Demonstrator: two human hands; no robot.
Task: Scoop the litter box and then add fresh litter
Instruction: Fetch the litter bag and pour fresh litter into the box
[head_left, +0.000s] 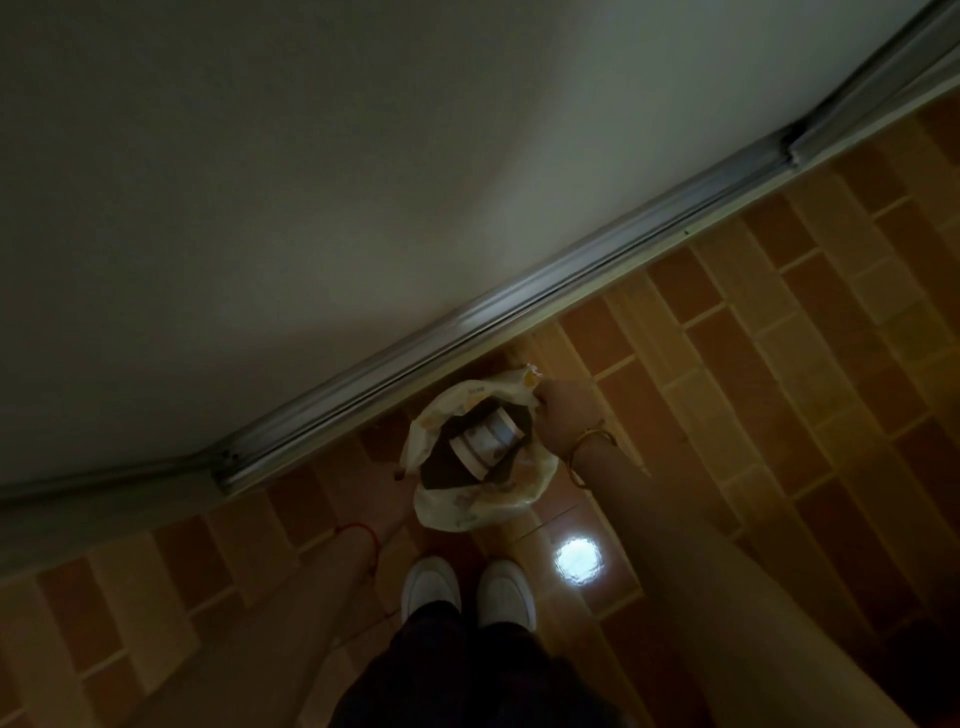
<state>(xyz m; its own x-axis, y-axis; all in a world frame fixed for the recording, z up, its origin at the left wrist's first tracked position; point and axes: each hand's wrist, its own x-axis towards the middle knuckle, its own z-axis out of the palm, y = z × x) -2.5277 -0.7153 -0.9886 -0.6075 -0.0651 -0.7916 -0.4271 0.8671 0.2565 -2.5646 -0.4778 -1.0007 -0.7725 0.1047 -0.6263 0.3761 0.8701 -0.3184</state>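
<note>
A pale yellow-and-white bag (467, 512) stands open on the brown tiled floor just in front of my feet. Inside its dark mouth lies a white cup-like scoop (488, 441), tilted on its side. My right hand (563, 415), with a gold bangle on the wrist, is closed on the bag's upper right rim. My left hand (400, 486) reaches down to the bag's left rim; it is dim and blurred, and whether its fingers grip the rim does not show. No litter box is in view.
A metal sliding-door track (519, 306) runs diagonally just beyond the bag, with a plain pale surface (260, 182) behind it. My white shoes (467, 590) stand on the tiles. A bright light reflection (577, 561) shines on the floor at the right.
</note>
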